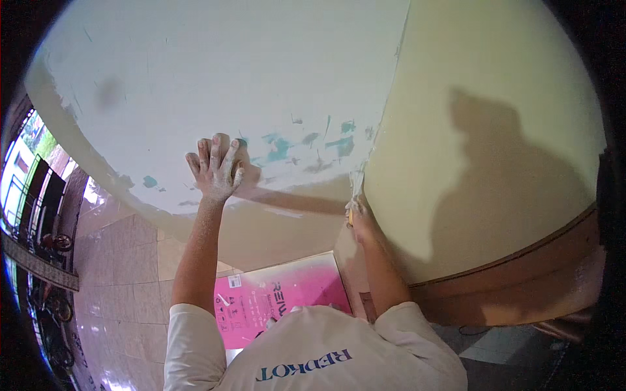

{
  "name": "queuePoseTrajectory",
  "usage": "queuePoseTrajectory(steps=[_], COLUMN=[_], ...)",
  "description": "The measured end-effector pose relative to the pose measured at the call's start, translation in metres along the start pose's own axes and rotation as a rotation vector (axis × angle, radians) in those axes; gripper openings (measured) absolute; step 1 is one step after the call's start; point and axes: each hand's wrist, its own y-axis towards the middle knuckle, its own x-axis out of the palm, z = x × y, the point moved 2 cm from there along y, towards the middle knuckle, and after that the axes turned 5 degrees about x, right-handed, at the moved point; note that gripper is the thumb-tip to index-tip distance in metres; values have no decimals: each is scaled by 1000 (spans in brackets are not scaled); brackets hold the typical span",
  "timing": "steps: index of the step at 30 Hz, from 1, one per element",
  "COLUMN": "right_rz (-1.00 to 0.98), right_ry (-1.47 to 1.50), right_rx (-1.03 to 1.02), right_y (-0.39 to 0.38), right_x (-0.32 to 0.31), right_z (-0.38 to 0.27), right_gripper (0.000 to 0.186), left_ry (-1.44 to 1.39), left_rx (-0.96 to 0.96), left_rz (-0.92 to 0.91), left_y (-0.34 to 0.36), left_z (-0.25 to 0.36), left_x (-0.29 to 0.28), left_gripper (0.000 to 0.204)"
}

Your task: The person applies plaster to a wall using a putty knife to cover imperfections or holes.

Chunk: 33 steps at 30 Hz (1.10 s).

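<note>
My left hand (215, 171), dusted with white powder, lies with fingers spread against the white-coated wall (241, 72). Bluish-green patches (277, 146) show through the coating to the right of it. Lower on the right, my right hand (362, 223) is closed round the handle of a putty knife (356, 184). Yellow shows between the fingers, and the whitish blade points up into the corner where the white wall meets a yellow-green wall (417, 137). Whether the blade edge touches the wall is hard to tell.
A pink and white cardboard box (251, 309) lies on the tiled floor (120, 260) below the wall. A brown ledge (508, 300) runs along the bottom of the yellow-green wall. Dark railings (29, 195) and bicycle-like wheels (62, 242) stand at far left.
</note>
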Motion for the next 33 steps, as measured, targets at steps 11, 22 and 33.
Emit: queuePoseTrajectory(steps=[11,22,33], right_rz=[119,164,99], right_ry=[40,-610,-107], right_rx=[-145,-373,-339], right_y=[33,54,72], right_x=[-14,30,30], right_z=[78,42,66], right_gripper=[21,50,43], left_ry=[55,112,112], left_rx=[62,48,50], left_rz=[49,12,3], left_y=[3,-19,-25], left_z=[-1,-22,-14], left_x=[-2,-17,-4], left_gripper=[54,52,54])
